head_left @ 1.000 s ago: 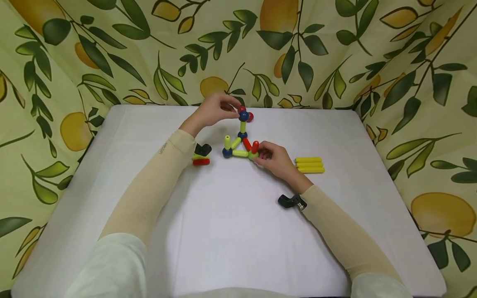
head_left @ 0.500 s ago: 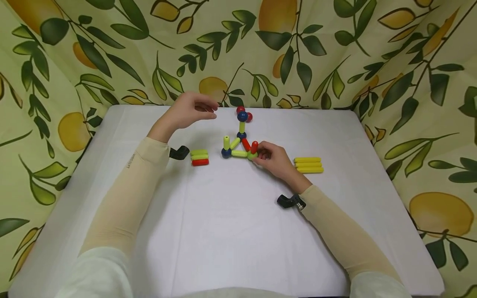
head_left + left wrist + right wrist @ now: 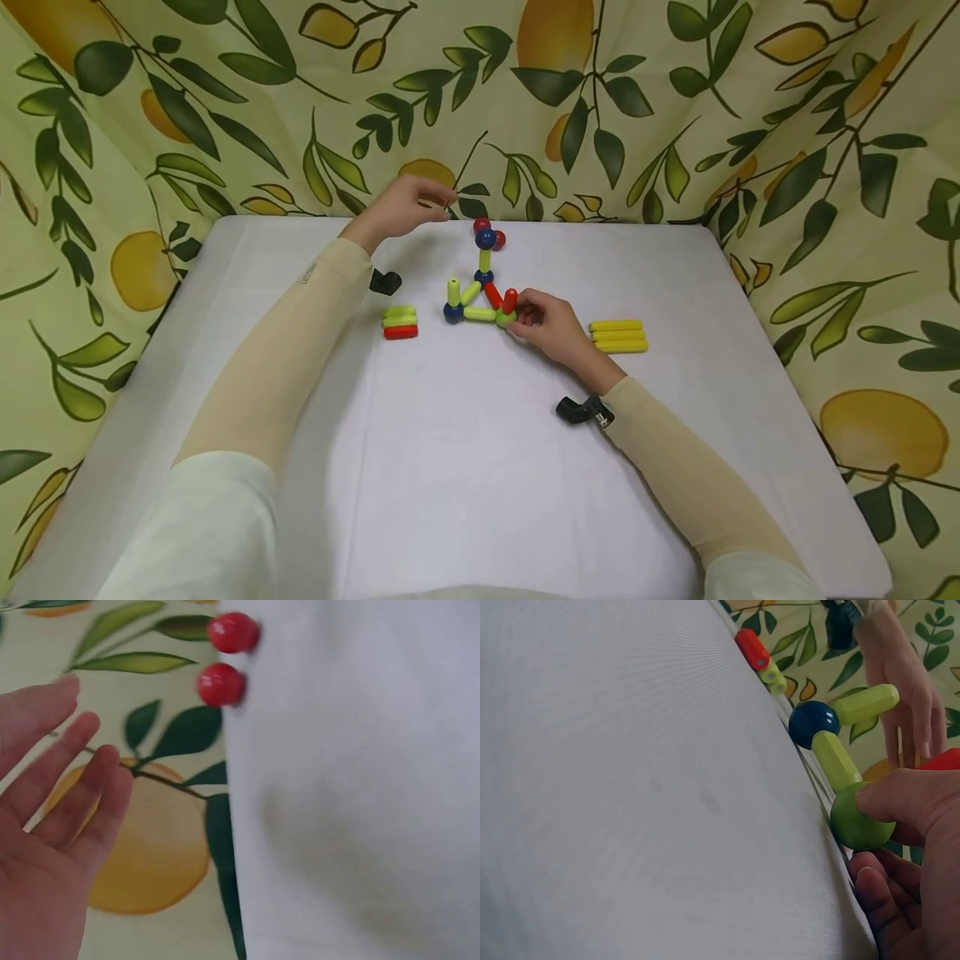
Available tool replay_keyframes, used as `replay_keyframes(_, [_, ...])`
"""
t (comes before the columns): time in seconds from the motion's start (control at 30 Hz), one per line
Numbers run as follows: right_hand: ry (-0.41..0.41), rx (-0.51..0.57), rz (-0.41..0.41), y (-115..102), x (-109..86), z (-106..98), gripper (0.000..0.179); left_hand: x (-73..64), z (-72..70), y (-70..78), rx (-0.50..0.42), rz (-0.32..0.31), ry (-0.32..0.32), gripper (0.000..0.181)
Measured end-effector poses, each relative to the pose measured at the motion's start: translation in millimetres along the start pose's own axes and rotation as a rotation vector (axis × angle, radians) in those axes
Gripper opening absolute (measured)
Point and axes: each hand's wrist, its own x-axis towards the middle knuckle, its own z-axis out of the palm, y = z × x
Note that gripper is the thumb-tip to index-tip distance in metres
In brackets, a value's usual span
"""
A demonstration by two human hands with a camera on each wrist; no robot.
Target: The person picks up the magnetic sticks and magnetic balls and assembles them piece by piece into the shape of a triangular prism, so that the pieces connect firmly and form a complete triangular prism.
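Note:
A triangular frame of short rods and balls stands on the table. My right hand (image 3: 551, 323) grips the green ball (image 3: 859, 817) at its near right corner, thumb on the ball's side. A red rod (image 3: 510, 301) rises from that ball. At the left corner a blue ball (image 3: 453, 312) carries an upright light-green rod (image 3: 453, 292). Over the back corner another blue ball (image 3: 486, 239) tops a second upright rod. Two red balls (image 3: 222, 684) lie near the far table edge. My left hand (image 3: 405, 207) hovers left of them, fingers extended and holding nothing.
Two light-green rods (image 3: 400, 316) and a red rod (image 3: 401, 332) lie left of the frame. Several yellow rods (image 3: 618, 336) lie side by side to the right. Patterned cloth (image 3: 480, 100) hangs behind the white table (image 3: 450, 467).
My left hand let go of the blue ball atop the back rod, drew away left, then came partway back right toward the red balls. My right hand stays on the green ball.

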Motion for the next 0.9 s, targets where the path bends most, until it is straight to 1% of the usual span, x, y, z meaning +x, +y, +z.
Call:
replay_keyframes(0.07, [0.000, -0.002, 0.004, 0.3, -0.5, -0.6, 0.024, 14.0, 3.3, 1.7, 0.031, -0.015, -0.037, 0.039])
replay_keyframes(0.1, [-0.001, -0.001, 0.005, 0.1, -0.6, -0.8, 0.024, 20.9, 4.9, 2.5, 0.074, -0.020, -0.061, 0.039])
replay_keyframes(0.2, [0.001, 0.000, 0.002, 0.3, 0.1, -1.1, 0.024, 38.9, 10.0, 4.8, 0.244, -0.019, -0.156, 0.042])
replay_keyframes(0.3, [-0.002, 0.001, 0.002, 1.2, 0.4, -0.8, 0.024, 51.4, 16.9, 6.8, 0.391, -0.018, -0.264, 0.048])
replay_keyframes(0.37, [-0.004, 0.001, 0.000, 1.5, 0.6, -0.5, 0.024, 56.8, 22.0, 7.7, 0.420, -0.024, -0.314, 0.052])
replay_keyframes(0.4, [-0.006, 0.003, 0.001, 1.9, 0.8, -0.1, 0.024, 58.5, 24.7, 7.7, 0.423, -0.024, -0.326, 0.053])
replay_keyframes(0.5, [-0.011, 0.010, -0.004, 2.2, 0.6, 1.4, 0.024, 60.8, 32.0, 7.6, 0.412, -0.020, -0.335, 0.054])
replay_keyframes(0.7, [-0.016, 0.012, -0.017, 3.0, 0.9, 3.1, 0.023, 59.9, 43.0, 5.9, 0.380, -0.025, -0.344, 0.045])
replay_keyframes(0.77, [-0.016, 0.012, -0.020, 4.2, 1.0, 2.6, 0.022, 60.0, 45.0, 4.8, 0.389, -0.015, -0.332, 0.043])
replay_keyframes(0.83, [-0.012, 0.011, -0.026, 4.8, 1.1, 1.4, 0.022, 60.5, 46.5, 2.9, 0.404, 0.000, -0.304, 0.042])
replay_keyframes(0.9, [-0.007, 0.012, -0.032, 5.5, 1.5, 0.0, 0.022, 60.8, 46.7, 0.5, 0.416, 0.000, -0.280, 0.041])
